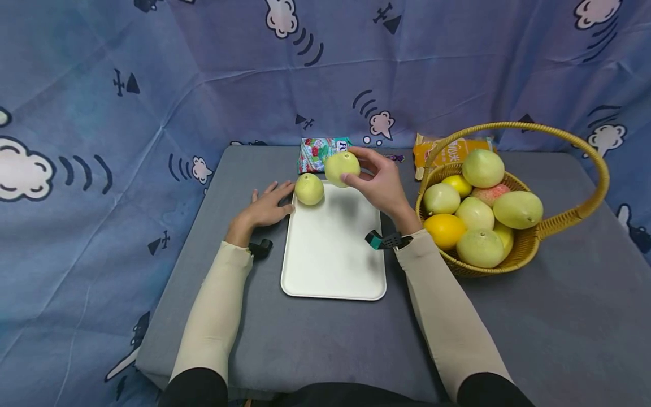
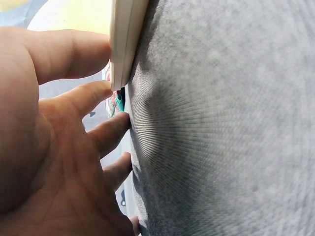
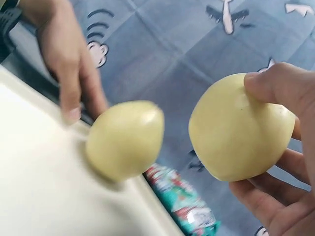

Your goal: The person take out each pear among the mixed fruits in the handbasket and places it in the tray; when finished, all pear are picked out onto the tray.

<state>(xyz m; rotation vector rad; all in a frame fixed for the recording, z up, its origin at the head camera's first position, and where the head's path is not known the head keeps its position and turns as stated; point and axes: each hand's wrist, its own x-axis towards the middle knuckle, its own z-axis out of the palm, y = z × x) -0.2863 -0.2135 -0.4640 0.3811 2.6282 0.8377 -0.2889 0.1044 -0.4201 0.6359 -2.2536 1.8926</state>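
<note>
A white tray (image 1: 333, 254) lies on the table. One yellow-green round fruit (image 1: 308, 189), like an apple or a pear, sits in its far left corner. My left hand (image 1: 267, 206) rests beside that corner with fingers spread; in the left wrist view the thumb and forefinger touch the tray's edge (image 2: 123, 44). Above the tray's far end, my right hand (image 1: 380, 181) holds a second yellow-green round fruit (image 3: 241, 128) between thumb and fingers. The two fruits stand apart in the right wrist view. A shadow falls on the tray below the held one.
Right of the tray stands a yellow woven basket (image 1: 524, 254) with a tall handle, full of pale green and yellow fruits and a reddish one. Behind the tray lies a teal-and-red snack packet (image 1: 315, 152); an orange packet (image 1: 432, 150) lies behind the basket. A patterned blue cloth (image 1: 229, 102) hangs behind.
</note>
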